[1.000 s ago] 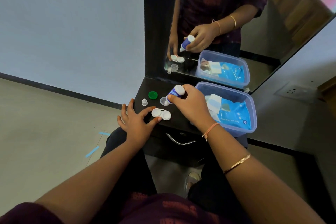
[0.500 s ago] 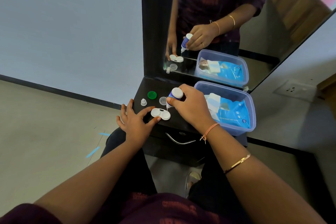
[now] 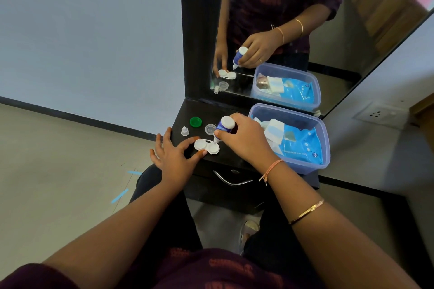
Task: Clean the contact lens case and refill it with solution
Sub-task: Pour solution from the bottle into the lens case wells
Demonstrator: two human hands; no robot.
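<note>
Slanting solution bottle (image 3: 224, 126), nozzle (image 3: 215, 139) toward case (image 3: 206, 145)

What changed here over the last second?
The right hand tipped the solution bottle further down, bringing its nozzle to the right well of the lens case. The left hand still pinches the case's left end; the green cap and plastic tub stayed put.

Right hand (image 3: 244, 142) holds bottle (image 3: 224, 125) over case (image 3: 206, 145)

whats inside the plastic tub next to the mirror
The plastic tub holds a blue pack, likely wipes, with a white and pale blue folded packet lying on it. Anything beneath them is covered.
</note>
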